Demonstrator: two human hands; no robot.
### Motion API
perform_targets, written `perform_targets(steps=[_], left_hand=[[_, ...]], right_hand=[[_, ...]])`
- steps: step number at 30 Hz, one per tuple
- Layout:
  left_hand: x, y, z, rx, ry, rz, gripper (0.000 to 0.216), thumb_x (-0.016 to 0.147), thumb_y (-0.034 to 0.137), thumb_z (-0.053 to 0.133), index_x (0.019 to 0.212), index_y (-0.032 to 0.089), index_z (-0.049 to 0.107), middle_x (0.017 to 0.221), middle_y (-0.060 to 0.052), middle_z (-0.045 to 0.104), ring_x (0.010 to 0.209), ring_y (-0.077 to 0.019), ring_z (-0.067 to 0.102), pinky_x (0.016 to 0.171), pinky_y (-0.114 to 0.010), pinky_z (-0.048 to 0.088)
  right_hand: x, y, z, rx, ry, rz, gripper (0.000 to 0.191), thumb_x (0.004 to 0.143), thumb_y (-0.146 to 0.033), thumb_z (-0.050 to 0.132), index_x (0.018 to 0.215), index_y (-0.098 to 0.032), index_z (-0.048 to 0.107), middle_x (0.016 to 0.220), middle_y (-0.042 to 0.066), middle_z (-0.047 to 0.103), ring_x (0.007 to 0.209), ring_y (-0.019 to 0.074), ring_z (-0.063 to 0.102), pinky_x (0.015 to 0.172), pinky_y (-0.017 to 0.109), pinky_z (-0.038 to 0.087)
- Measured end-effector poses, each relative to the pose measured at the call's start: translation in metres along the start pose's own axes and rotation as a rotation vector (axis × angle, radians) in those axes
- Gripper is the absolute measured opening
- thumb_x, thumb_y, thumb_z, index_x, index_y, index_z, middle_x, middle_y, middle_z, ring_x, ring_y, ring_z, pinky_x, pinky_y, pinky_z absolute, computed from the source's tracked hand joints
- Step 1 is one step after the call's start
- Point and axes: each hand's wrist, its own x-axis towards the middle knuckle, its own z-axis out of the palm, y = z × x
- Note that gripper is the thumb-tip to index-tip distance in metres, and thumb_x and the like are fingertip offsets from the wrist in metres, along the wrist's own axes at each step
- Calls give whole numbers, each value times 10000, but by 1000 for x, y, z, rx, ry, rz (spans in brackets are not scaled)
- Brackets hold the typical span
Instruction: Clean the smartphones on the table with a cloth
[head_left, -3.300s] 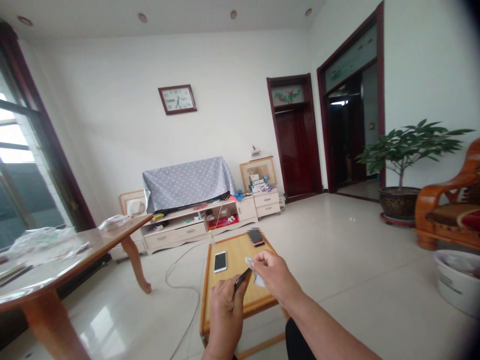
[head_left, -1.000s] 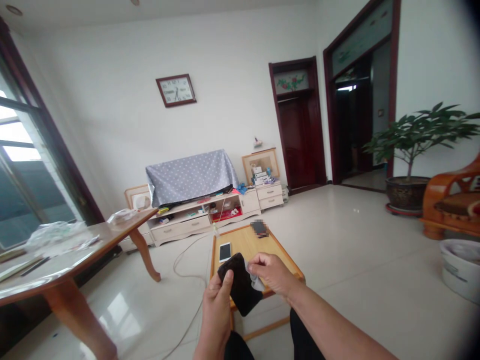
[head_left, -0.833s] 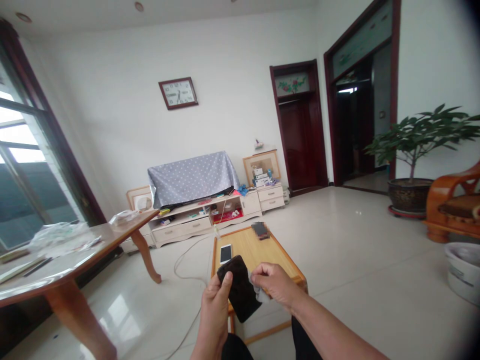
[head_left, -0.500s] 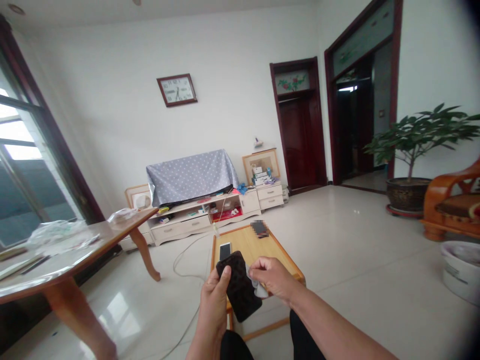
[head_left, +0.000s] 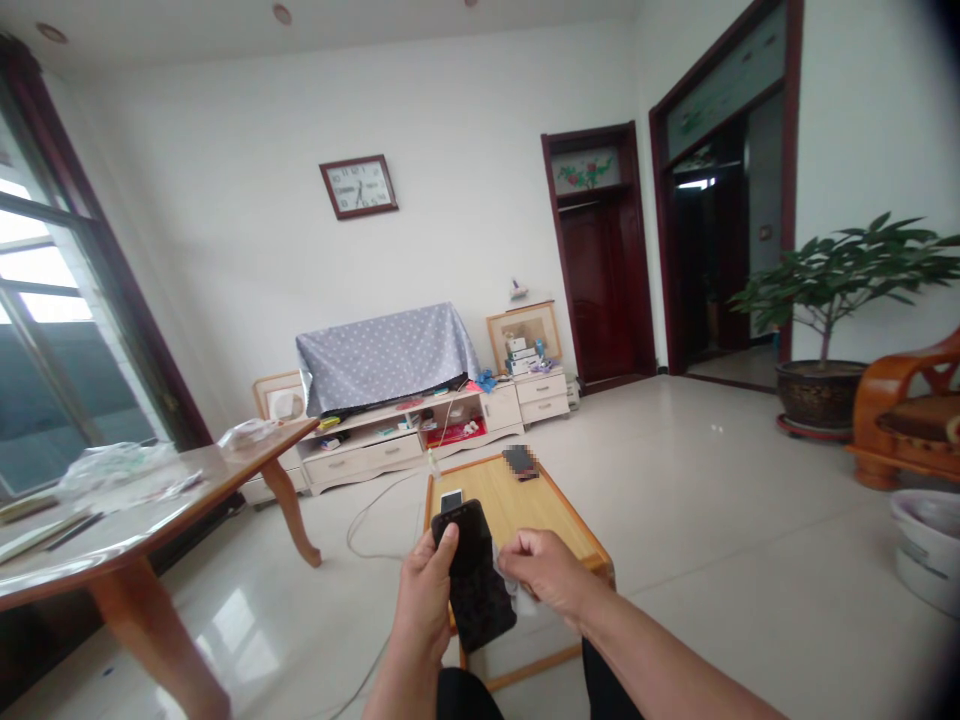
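My left hand grips a black phone by its left edge, thumb lying on the front face. The phone is tilted, its top end pointing away from me. In the closed fingers of my right hand is a thin white cloth, which hangs beside the phone's right edge. Whether the cloth touches the phone, I cannot tell. Just beyond the phone's top end, a white phone with a dark screen lies partly hidden on the small wooden table.
A dark, pixelated object and a small bottle are at the table's far end. A larger table with plastic bags stands left. A cable runs over the floor. A white bucket and potted plant are right.
The black phone has turned slightly, now standing straighter in my left hand. My right hand has dropped a little with the cloth. The view has tilted slightly upward.
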Motion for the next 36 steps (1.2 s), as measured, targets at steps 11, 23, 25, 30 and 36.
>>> perform_targets(steps=[11,23,25,30,36], left_hand=[[4,2,15,-1,-45,-39,447,753,471,800,1035,136,709,807,-42,744,668,-153,674,636,-251,531],[13,13,17,11,-46,-30,459,733,465,816,1026,128,709,797,-55,744,680,-177,692,627,-270,551],[13,13,20,6,-73,-17,463,737,449,819,1050,124,715,851,-73,756,743,-191,708,681,-284,565],[23,21,18,-93,20,-11,489,694,440,847,1045,125,718,786,-62,755,697,-204,717,686,-321,581],[35,32,11,-136,77,29,491,665,412,867,1041,131,721,803,-59,767,733,-214,735,725,-333,589]], right_hand=[[19,-17,-7,113,71,-25,224,729,-366,719,703,-174,607,577,-50,545,508,89,430,504,227,315],[26,-29,-6,129,89,-35,184,702,-322,713,666,-175,609,551,-47,522,509,91,424,496,237,304],[35,-39,-8,156,98,-51,207,707,-345,722,681,-175,606,566,-46,529,515,90,426,503,236,315],[19,-21,1,138,70,8,223,717,-363,713,673,-182,591,529,-52,502,469,87,403,459,235,265],[5,-2,10,83,33,63,211,701,-355,724,671,-178,613,509,-55,499,450,87,391,457,241,257]])
